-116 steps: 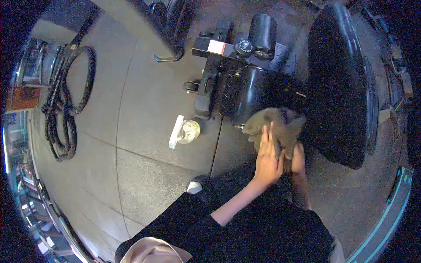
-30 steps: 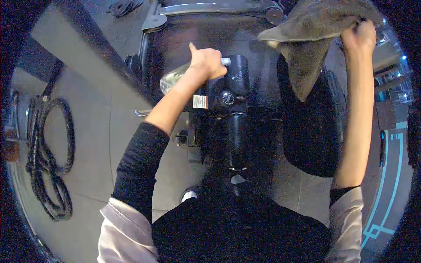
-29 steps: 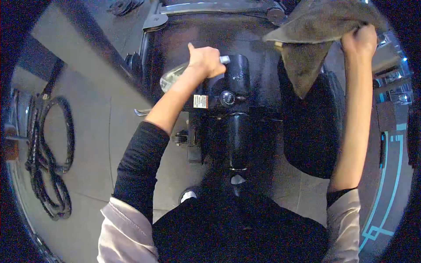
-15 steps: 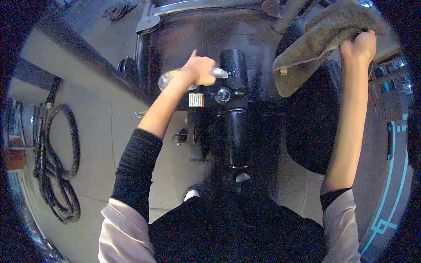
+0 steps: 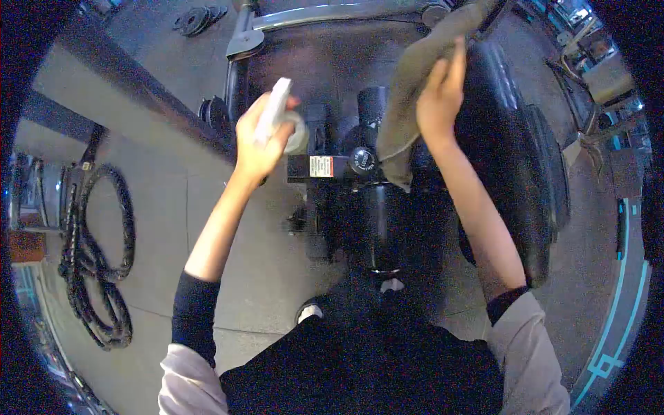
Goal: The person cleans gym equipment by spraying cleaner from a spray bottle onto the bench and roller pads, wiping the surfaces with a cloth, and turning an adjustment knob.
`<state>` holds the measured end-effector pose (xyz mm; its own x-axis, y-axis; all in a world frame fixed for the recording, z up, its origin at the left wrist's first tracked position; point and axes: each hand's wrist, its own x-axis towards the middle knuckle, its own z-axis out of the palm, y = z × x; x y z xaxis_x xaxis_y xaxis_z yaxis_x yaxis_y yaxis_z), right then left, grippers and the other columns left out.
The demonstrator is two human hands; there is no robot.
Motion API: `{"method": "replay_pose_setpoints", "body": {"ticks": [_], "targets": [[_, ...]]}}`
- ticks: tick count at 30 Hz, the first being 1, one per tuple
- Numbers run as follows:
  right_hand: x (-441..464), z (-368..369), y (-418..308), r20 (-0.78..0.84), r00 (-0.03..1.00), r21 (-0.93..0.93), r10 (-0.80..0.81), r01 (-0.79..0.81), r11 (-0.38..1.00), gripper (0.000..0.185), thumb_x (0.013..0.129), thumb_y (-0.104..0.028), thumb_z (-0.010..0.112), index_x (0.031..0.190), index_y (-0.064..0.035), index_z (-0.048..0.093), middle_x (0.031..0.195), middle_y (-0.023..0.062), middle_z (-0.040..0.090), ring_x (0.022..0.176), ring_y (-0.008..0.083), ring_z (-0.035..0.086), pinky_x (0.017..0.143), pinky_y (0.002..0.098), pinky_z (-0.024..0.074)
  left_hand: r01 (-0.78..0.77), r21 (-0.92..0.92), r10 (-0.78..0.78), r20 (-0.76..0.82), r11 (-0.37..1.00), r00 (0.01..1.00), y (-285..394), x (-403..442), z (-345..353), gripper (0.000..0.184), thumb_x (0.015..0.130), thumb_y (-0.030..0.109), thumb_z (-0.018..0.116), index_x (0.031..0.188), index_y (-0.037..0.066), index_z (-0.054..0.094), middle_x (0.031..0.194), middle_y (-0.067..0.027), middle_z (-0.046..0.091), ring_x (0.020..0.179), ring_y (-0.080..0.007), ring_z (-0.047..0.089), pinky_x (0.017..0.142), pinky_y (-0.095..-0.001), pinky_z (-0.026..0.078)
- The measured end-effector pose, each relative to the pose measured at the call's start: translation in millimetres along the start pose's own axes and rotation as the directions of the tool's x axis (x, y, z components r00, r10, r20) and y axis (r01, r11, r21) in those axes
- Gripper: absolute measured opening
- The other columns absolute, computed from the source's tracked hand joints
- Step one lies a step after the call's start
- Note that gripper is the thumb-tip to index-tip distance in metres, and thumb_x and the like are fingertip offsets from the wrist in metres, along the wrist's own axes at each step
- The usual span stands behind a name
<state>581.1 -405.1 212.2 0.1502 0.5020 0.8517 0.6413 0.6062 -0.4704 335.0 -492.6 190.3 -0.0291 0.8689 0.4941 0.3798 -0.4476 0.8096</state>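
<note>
My left hand (image 5: 257, 142) is closed round the neck of a clear spray bottle (image 5: 297, 135) with a white spray head, held left of the black machine's cylinders. A grey-brown cloth (image 5: 407, 90) hangs from my right hand (image 5: 441, 104), whose fingers lie against it. The cloth's lower end comes down beside the round black knob (image 5: 362, 160). Just left of the knob is a white label (image 5: 321, 166) on the black frame. Right of the cloth stands a large black padded part (image 5: 508, 166).
A coiled black rope (image 5: 104, 256) lies on the floor at the left. Grey metal beams (image 5: 138, 90) slant across the upper left. Weight plates (image 5: 197, 21) lie at the top left. A metal bar (image 5: 332, 14) crosses the top. My shoe (image 5: 310, 312) is below the machine.
My left hand has moved left and turned the bottle, so its white head now points up. My right hand and the cloth have swung left, from the far right to beside the knob.
</note>
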Motion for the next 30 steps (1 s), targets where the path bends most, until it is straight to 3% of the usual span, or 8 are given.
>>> {"method": "replay_pose_setpoints", "body": {"ticks": [2,4,5,7,13,14,20,30], "targets": [[-40,8,27,0.409,0.902,-0.173,0.14,-0.074,0.982,0.051,0.085,-0.003,0.046,0.133,-0.0175,0.036,0.133,0.0159,0.038,0.117,0.0361,0.042,0.094,0.0464,0.0372,-0.095,0.232,0.122,-0.104,0.968,0.987,8,-32,-18,0.032,0.065,0.003,0.055,0.097,-0.001,0.059,0.095,-0.0126,0.06,0.087,-0.0236,0.057,0.08,-0.031,0.043],[-76,14,30,0.731,0.629,-0.366,0.265,0.034,0.93,0.046,0.085,-0.019,0.051,0.128,-0.0328,0.042,0.139,0.0135,0.031,0.128,0.0368,0.027,0.091,0.0678,0.0278,0.097,0.231,-0.052,-0.191,0.968,0.98,14,-67,-38,0.036,0.063,0.004,0.057,0.098,-0.002,0.059,0.094,-0.0146,0.059,0.088,-0.0259,0.057,0.084,-0.0322,0.042],[-98,20,39,0.84,0.428,-0.445,0.332,0.196,0.874,0.045,0.084,-0.034,0.055,0.127,-0.0367,0.042,0.143,0.0131,0.024,0.132,0.0389,0.016,0.088,0.0753,0.0189,0.125,0.242,-0.063,-0.247,0.962,0.967,10,-87,-48,0.037,0.062,0.006,0.058,0.098,-0.003,0.058,0.094,-0.0134,0.059,0.087,-0.0261,0.056,0.083,-0.0326,0.043],[-107,23,42,0.827,0.401,-0.456,0.394,0.068,0.887,0.055,0.076,-0.048,0.06,0.127,-0.0357,0.042,0.144,0.0154,0.021,0.133,0.0395,0.011,0.088,0.0773,0.0138,0.254,0.24,-0.177,-0.304,0.937,0.936,13,-126,-61,0.036,0.065,0.013,0.056,0.098,-0.003,0.059,0.093,-0.0117,0.059,0.086,-0.0231,0.056,0.08,-0.033,0.043],[-111,65,99,0.668,0.637,-0.415,0.384,-0.109,0.903,0.072,0.068,-0.046,0.07,0.13,-0.0236,0.041,0.138,0.0247,0.028,0.128,0.0431,0.023,0.1,0.0562,0.0273,0.542,-0.036,-0.488,-0.49,0.84,0.723,-2,-246,-50,0.035,0.063,0.012,0.054,0.094,-0.004,0.059,0.09,-0.0128,0.059,0.086,-0.0236,0.054,0.081,-0.0345,0.043],[-105,72,100,0.642,0.632,-0.512,0.434,-0.068,0.856,0.072,0.071,-0.045,0.067,0.131,-0.0184,0.039,0.131,0.0216,0.041,0.12,0.0407,0.039,0.097,0.0423,0.0359,0.583,0.004,-0.503,-0.501,0.812,0.704,5,-250,-44,0.036,0.062,0.011,0.055,0.094,-0.005,0.058,0.091,-0.0134,0.059,0.088,-0.0239,0.054,0.083,-0.0356,0.042],[-91,107,196,0.683,0.414,-0.318,0.601,-0.572,0.756,0.044,0.085,-0.043,0.048,0.108,-0.0079,0.06,0.104,0.0182,0.062,0.102,0.0329,0.057,0.088,0.0369,0.0419,0.542,0.256,-0.431,-0.383,0.8,0.817,-2,-289,-16,0.041,0.057,0.011,0.054,0.095,-0.004,0.055,0.093,-0.0136,0.057,0.09,-0.0266,0.053,0.094,-0.0393,0.036],[-180,15,151,0.553,0.77,-0.313,0.318,-0.162,0.936,0.043,0.091,-0.025,0.039,0.129,-0.0066,0.039,0.129,0.0182,0.042,0.118,0.028,0.044,0.094,0.0334,0.0382,0.512,0.182,-0.409,-0.41,0.839,0.815,-12,-290,-12,0.032,0.054,0.01,0.051,0.085,0.0,0.054,0.084,-0.0109,0.057,0.082,-0.0269,0.052,0.099,-0.0447,0.032]]}}
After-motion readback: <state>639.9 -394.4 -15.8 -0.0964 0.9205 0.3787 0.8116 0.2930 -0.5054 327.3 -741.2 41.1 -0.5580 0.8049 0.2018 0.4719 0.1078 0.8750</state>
